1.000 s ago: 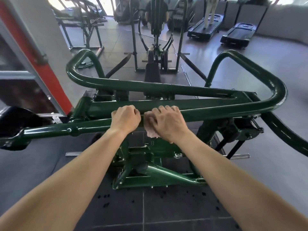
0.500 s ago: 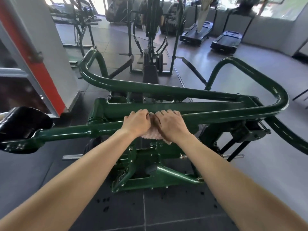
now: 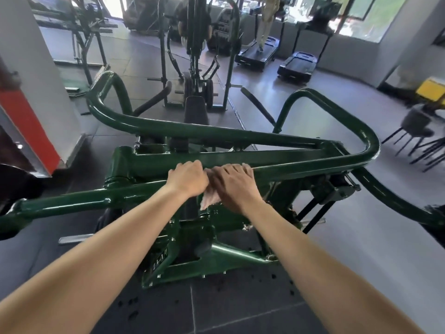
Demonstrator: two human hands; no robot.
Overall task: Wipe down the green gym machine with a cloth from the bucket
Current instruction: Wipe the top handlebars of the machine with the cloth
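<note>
Right grip (image 3: 234,186) is curling over a cloth (image 3: 209,201) on the green machine bar (image 3: 301,168), left grip (image 3: 187,178) clenching the bar alongside — the cloth's unheld tail may be working loose.

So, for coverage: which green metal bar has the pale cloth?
The nearest round bar, where the right hand holds the cloth, not the curved tube behind.

no legible text; label (image 3: 159,259) on green machine (image 3: 289,157) blurred
</note>
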